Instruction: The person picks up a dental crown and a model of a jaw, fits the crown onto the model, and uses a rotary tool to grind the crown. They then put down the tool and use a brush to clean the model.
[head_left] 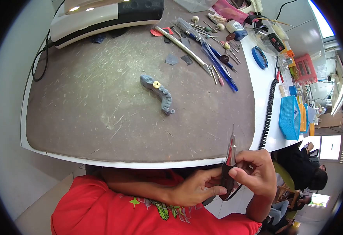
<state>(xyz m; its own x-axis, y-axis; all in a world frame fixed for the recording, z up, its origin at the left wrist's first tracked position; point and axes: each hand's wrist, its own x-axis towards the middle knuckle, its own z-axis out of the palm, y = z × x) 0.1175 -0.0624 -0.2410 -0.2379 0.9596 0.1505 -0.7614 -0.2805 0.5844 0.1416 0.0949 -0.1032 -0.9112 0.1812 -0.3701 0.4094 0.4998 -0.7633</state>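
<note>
In the head view, a rotary handpiece (229, 161) with a dark body, a red-and-silver nose and a thin bur stands roughly upright at the table's front edge. My left hand (195, 188) is closed around its lower body, thumb in front. On the other side, my right hand (258, 172) pinches the handpiece between thumb and fingers; some fingertips are hidden behind it. A grey dental arch model (165, 98) lies on the brown work mat (81, 113), apart from both hands. One yellowish crown (156, 84) with a dark hole sits on it.
A white-and-black device (109, 23) stands at the back left. Behind the model lie a white-handled knife (185, 49), a blue pen (218, 66) and several burs. A coiled black cord (269, 113) and blue basket (289, 117) are at right. Other people sit farther right.
</note>
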